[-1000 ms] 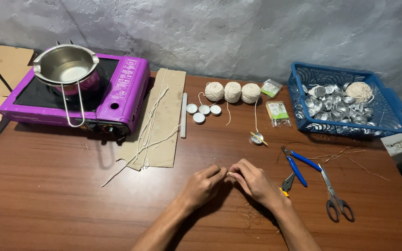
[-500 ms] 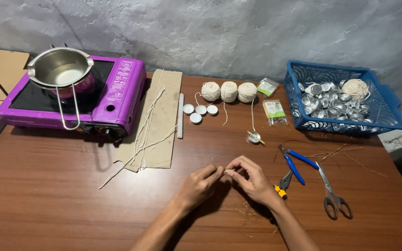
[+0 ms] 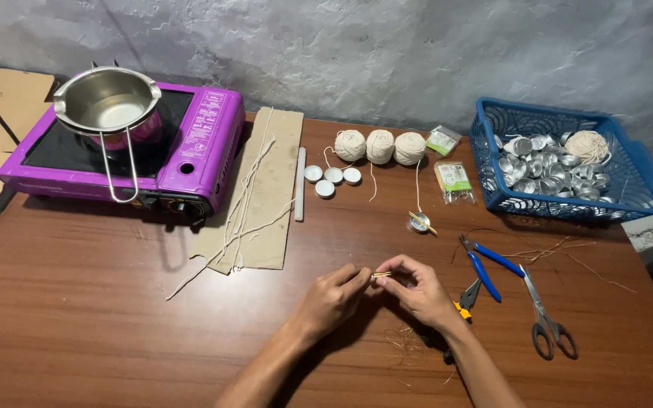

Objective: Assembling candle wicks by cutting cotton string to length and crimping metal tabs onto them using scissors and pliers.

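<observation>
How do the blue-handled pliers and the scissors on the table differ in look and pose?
The blue-handled pliers have bright blue grips, while the scissors have dark loop handles and long bare metal blades. The pliers lie nearer the right hand, the scissors farther out toward the table's right edge. The pliers' handles point away from the person; the scissors' loops point toward the person. Both lie flat on the wooden table, touched by neither hand.
</observation>
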